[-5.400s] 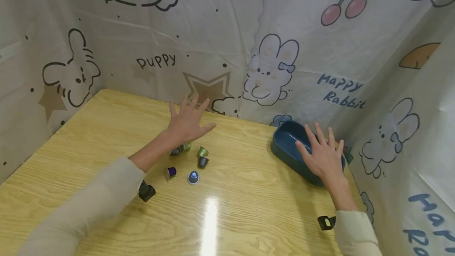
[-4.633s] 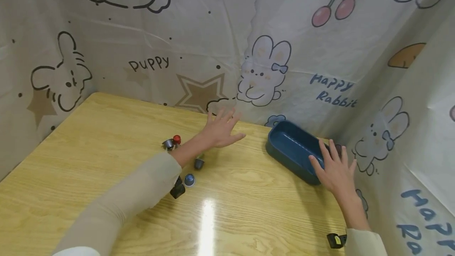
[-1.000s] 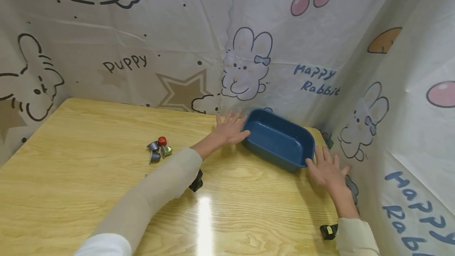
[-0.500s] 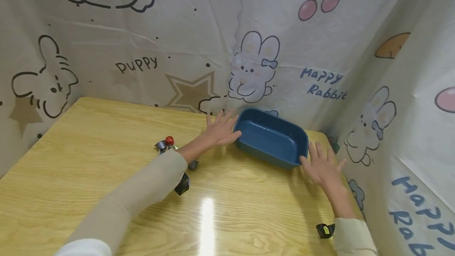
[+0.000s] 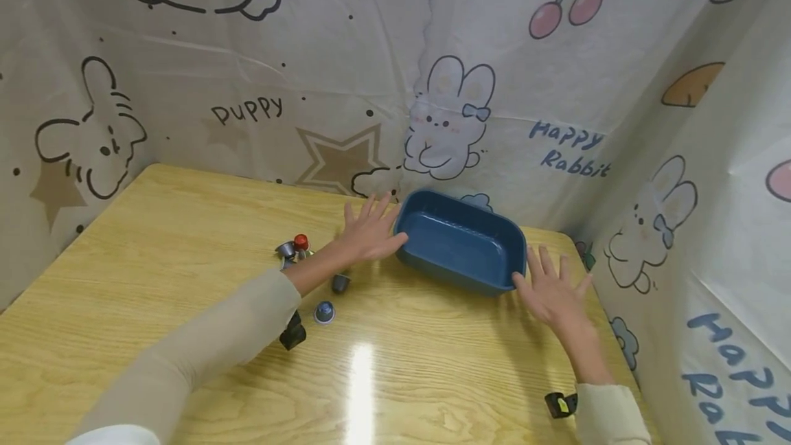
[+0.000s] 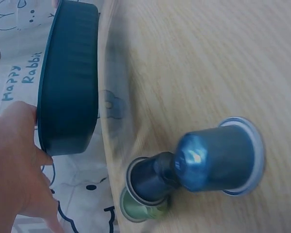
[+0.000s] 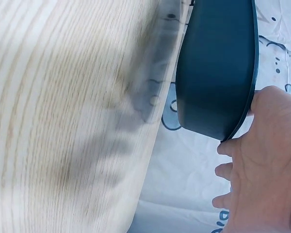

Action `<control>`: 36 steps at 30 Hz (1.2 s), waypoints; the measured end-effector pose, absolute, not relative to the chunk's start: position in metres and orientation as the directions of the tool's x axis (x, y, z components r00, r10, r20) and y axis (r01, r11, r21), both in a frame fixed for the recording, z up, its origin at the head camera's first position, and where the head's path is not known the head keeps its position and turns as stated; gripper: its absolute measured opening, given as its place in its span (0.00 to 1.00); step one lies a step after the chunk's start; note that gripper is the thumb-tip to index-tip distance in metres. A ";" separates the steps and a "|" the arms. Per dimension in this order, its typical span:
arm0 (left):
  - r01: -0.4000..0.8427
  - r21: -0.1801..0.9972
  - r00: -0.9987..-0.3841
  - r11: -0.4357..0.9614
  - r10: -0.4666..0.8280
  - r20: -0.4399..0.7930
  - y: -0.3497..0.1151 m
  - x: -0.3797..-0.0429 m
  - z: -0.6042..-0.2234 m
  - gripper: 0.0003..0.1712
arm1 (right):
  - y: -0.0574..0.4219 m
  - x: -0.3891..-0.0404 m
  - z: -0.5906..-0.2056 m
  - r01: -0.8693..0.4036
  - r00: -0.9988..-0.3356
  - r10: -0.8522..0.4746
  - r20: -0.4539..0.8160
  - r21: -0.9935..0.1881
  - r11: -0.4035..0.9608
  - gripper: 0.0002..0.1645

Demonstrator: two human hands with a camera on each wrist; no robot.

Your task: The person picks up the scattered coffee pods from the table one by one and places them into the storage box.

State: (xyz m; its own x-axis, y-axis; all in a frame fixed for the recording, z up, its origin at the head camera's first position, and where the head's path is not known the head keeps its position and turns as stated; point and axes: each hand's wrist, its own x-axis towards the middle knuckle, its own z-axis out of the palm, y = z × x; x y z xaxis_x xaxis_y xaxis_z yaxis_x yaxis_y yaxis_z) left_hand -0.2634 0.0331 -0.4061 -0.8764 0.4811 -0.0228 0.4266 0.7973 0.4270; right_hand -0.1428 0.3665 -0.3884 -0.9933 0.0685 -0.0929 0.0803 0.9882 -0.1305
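Note:
A blue rectangular bin with rounded corners sits between both hands at the table's far edge, its inside bare. My left hand is at its left end, fingers spread and straight, the thumb against the rim. At the right end, my right hand has its fingers spread too, thumb tip at the rim's near corner. The left wrist view shows the left hand touching the bin's end wall. Seen from the right wrist, the right hand meets the corner of the bin.
Several coffee capsules lie left of the bin: a blue one, a dark one, a red one and a silver one. The left forearm partly covers the group. A printed cloth rises behind the wooden table.
Earlier the bin stood farther right, partly under the right hand, with the left hand over the capsules. Now it has shifted left between both hands, and the blue capsule shows again beside the left forearm.

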 end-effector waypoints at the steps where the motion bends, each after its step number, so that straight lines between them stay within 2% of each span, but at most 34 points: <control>1: 0.423 0.430 -0.878 0.797 0.478 -0.023 0.031 -0.261 -0.406 0.39 | 0.365 -0.142 -0.388 0.075 -0.994 0.063 -0.094 -0.129 0.989 0.45; 21: 0.401 0.431 -0.905 0.809 0.424 0.046 0.002 -0.222 -0.413 0.40 | 0.344 -0.127 -0.399 0.015 -0.999 0.011 -0.034 -0.128 0.992 0.43; 36: 0.413 0.425 -0.910 0.805 0.388 0.148 -0.014 -0.192 -0.422 0.40 | 0.332 -0.114 -0.405 -0.021 -1.000 -0.021 0.003 -0.120 0.993 0.42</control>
State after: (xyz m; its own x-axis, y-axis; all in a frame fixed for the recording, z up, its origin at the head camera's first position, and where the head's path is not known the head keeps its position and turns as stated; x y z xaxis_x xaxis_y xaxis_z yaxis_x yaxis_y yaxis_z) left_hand -0.1920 -0.0135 -0.4222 -0.9095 0.3883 0.1484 0.4132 0.8053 0.4252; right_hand -0.1137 0.3316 -0.4052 -0.9998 -0.0213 0.0030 -0.0215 0.9925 -0.1202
